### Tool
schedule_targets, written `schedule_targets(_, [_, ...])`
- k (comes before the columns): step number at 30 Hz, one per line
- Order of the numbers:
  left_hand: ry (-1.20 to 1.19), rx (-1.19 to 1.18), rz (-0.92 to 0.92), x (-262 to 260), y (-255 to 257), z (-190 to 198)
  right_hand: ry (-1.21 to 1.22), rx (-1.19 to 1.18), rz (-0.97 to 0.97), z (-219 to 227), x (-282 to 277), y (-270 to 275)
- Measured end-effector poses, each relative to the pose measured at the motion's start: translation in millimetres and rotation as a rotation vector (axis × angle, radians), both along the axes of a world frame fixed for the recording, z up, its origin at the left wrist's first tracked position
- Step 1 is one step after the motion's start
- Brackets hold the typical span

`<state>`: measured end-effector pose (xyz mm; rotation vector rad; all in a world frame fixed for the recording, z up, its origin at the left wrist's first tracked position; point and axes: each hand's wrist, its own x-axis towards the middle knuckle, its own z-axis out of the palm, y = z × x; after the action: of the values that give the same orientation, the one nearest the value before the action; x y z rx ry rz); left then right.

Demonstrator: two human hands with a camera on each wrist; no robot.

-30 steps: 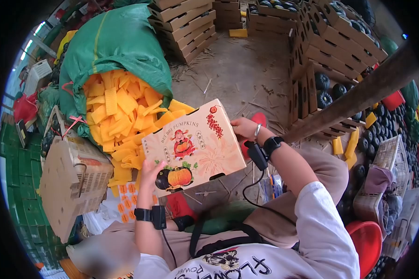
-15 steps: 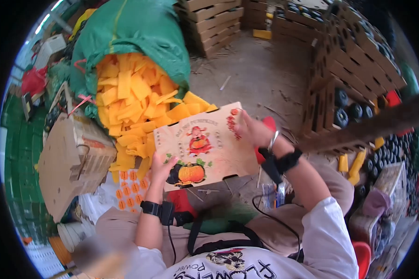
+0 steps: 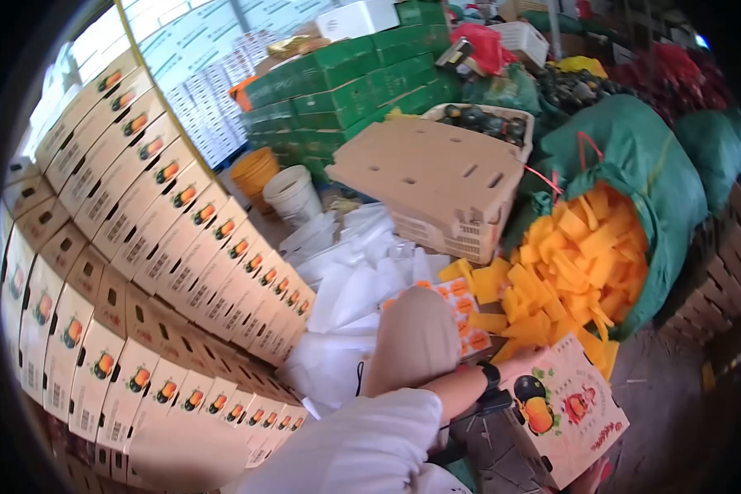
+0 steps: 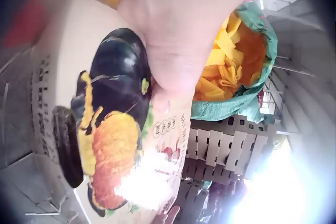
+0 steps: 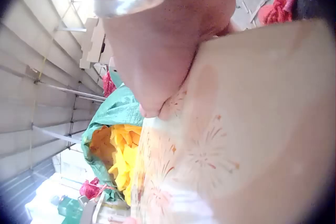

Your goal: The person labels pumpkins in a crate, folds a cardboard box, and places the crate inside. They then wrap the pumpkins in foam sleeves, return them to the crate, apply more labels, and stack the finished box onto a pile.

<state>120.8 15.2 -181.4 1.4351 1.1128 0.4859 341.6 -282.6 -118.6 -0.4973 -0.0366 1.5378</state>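
Observation:
A printed cardboard pumpkin box [image 3: 572,407] is held in front of the body, tilted in the head view. My left hand [image 3: 523,362] grips its near-left side, by the printed dark and orange pumpkins. In the left wrist view, the thumb of the left hand [image 4: 181,35] lies on the printed lid. At the opposite edge, my right hand [image 5: 157,50] grips the box, its thumb on the top panel beside the firework print; its other fingers are hidden beneath. Yellow foam pieces [image 3: 564,272] spill from a green sack [image 3: 663,189] just beyond the box.
Tall stacks of pumpkin boxes [image 3: 165,198] rise on the left. White bags [image 3: 346,288] and an orange-sticker sheet [image 3: 469,317] lie by the knee. A cardboard-topped crate [image 3: 428,169], a white bucket [image 3: 292,196] and green cartons [image 3: 346,82] stand further back.
The head view has swung left, bringing the stacked boxes into sight and shifting the held box to the lower right. Both hands still hold it.

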Motion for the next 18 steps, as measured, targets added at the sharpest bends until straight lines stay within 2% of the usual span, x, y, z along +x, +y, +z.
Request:
schedule_targets(1, [-0.164, -0.077, -0.043, -3, 1, -12, -0.102, -0.051, 0.014, -2, -12, 8])
schedule_targets(3, [-0.360, -0.311, -0.115, -6, -1, 2, -0.449, -0.187, 0.019, -3, -34, 36])
schedule_targets(4, [-0.378, -0.469, -0.138, -9, -5, 13, -0.548, -0.229, 0.032, -3, -41, 51])
schedule_targets(6, [-0.204, -0.353, -0.066, -21, -26, 76, -0.624, -0.260, 0.082, -5, -52, 77])
schedule_targets(7, [-0.257, -0.422, 0.026, -10, -20, 34, -0.639, -0.266, 0.098, -8, -54, 88])
schedule_targets(9, [-0.032, -0.383, -0.049, -15, -15, 56, -0.663, -0.286, 0.119, -12, -53, 99])
schedule_targets(11, [-0.044, -0.748, -0.170, -12, 24, 10, -0.684, -0.305, 0.138, -17, -51, 109])
schedule_targets(12, [0.062, -0.721, -0.136, -11, 28, -9, -0.690, -0.311, 0.146, -19, -50, 115])
schedule_targets(14, [0.157, -0.517, -0.207, 1, 22, -41, -0.705, -0.315, 0.167, -24, -48, 128])
schedule_targets(16, [-0.004, -0.539, -0.182, 1, 16, -62, -0.706, -0.323, 0.191, -29, -47, 140])
schedule_targets(18, [-0.076, -0.537, -0.312, -1, 22, -82, -0.714, -0.344, 0.205, -32, -46, 148])
